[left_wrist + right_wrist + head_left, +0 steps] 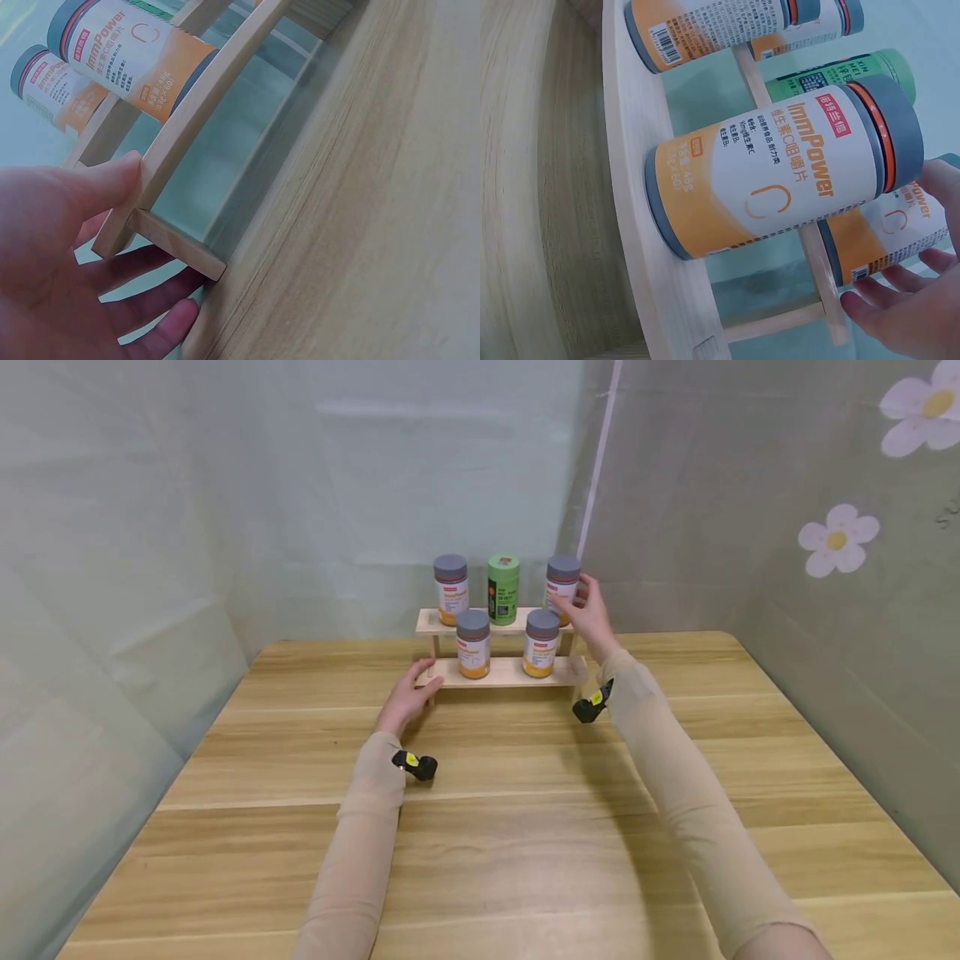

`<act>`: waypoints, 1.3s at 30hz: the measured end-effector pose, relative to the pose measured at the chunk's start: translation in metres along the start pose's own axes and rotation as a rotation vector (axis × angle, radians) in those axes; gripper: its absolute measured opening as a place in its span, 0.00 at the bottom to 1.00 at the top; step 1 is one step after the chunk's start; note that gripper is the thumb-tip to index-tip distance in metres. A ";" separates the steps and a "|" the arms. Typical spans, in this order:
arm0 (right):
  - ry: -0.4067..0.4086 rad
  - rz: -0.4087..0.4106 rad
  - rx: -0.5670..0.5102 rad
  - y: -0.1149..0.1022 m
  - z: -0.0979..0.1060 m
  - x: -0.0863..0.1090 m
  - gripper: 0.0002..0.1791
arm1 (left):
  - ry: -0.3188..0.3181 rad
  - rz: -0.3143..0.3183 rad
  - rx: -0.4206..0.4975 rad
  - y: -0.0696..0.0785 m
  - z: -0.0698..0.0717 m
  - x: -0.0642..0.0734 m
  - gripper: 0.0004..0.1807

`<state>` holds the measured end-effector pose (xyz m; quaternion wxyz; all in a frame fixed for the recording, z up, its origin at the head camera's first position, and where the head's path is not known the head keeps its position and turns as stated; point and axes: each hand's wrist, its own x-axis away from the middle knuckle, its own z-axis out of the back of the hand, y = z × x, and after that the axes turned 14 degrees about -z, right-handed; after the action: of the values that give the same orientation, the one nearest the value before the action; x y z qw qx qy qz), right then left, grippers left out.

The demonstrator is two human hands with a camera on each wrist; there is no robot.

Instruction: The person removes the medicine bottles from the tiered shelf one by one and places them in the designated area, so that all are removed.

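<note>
A two-tier wooden rack (pixel 507 673) stands at the back of the table. My left hand (pixel 408 693) grips the left end of its lower shelf, thumb on top and fingers beneath in the left wrist view. On the upper tier, my right hand (pixel 591 617) holds the right-hand grey-lidded supplement jar (pixel 560 587), which looks upright on the shelf. A green canister (pixel 503 592) stands mid-tier, with another grey-lidded jar (pixel 452 592) to its left. Two matching jars, one left (pixel 473 647) and one right (pixel 541 647), occupy the lower tier. In the right wrist view, the front jar (pixel 780 165) partly hides the held one.
The wood-grain table (pixel 480 860) extends in front of the rack. Pale fabric (pixel 375 485) hangs behind it, and grey cloth with white flowers (pixel 838 540) covers the right side. Black cameras are strapped to the left wrist (pixel 415 766) and right wrist (pixel 592 703).
</note>
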<state>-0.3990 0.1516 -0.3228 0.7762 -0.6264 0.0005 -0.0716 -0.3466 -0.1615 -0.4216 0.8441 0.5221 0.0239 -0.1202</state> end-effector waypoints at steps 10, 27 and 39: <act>0.029 -0.001 -0.047 -0.005 -0.003 -0.004 0.39 | 0.002 0.030 -0.002 0.000 0.000 0.000 0.31; 0.028 -0.006 -0.064 -0.007 -0.002 -0.004 0.39 | -0.003 0.005 -0.015 -0.001 -0.001 0.000 0.32; 0.046 -0.002 -0.061 -0.012 0.003 0.002 0.37 | 0.000 -0.009 0.006 0.002 -0.001 0.000 0.31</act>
<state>-0.3985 0.1521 -0.3106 0.7565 -0.6480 0.0197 -0.0867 -0.3460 -0.1592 -0.4200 0.8418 0.5246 0.0261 -0.1242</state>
